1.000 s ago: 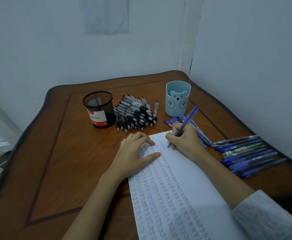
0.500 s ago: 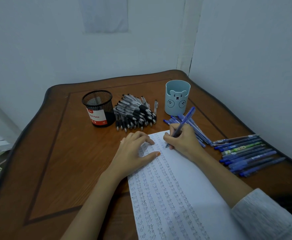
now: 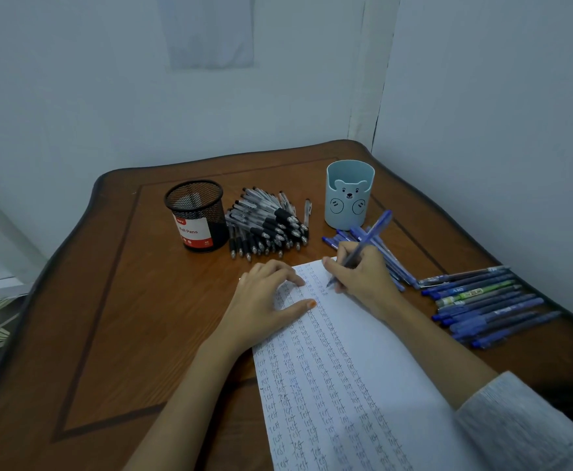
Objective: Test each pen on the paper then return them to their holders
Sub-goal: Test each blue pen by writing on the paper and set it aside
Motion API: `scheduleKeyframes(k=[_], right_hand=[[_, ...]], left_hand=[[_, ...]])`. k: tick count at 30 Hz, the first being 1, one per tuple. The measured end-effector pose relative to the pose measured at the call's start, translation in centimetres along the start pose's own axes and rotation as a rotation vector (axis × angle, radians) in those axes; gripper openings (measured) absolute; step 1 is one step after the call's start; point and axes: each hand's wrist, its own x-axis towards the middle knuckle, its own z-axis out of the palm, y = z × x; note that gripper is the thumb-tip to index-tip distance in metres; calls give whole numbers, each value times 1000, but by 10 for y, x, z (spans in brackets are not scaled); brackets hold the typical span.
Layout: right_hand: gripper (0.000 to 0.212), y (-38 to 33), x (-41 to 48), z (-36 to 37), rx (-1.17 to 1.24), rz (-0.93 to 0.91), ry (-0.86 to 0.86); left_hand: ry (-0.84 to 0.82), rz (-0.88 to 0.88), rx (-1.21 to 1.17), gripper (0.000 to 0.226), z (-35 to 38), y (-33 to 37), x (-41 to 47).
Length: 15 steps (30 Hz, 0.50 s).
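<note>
Slim blue pen (image 3: 373,232), steeply tilted

On the wooden table (image 3: 108,317) stand a black mesh holder (image 3: 196,215) and a light-blue bear holder (image 3: 349,195), with a heap of black pens (image 3: 268,226) between them. Nearer lie a heap of blue pens (image 3: 401,278), a row of blue pens (image 3: 489,304) and a written paper sheet (image 3: 363,368).

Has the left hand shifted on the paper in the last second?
No. The left hand rests on the paper's top-left corner as before, just as far below the black pens.
</note>
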Motion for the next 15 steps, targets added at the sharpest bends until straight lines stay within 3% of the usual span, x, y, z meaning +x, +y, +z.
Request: scheduleKeyframes(k=[5,11,15], right_hand=[[36,-7,0,-2,285,123,-4],[42,-9,-2,-4,312,75,38],[28,-12,-3,-3,191,44,65]], left_hand=[[11,4,-34,47,0,-1,-1],[27,-5,-75,43,-1,1,-2],[54,-2,-94,43,0,0,-2]])
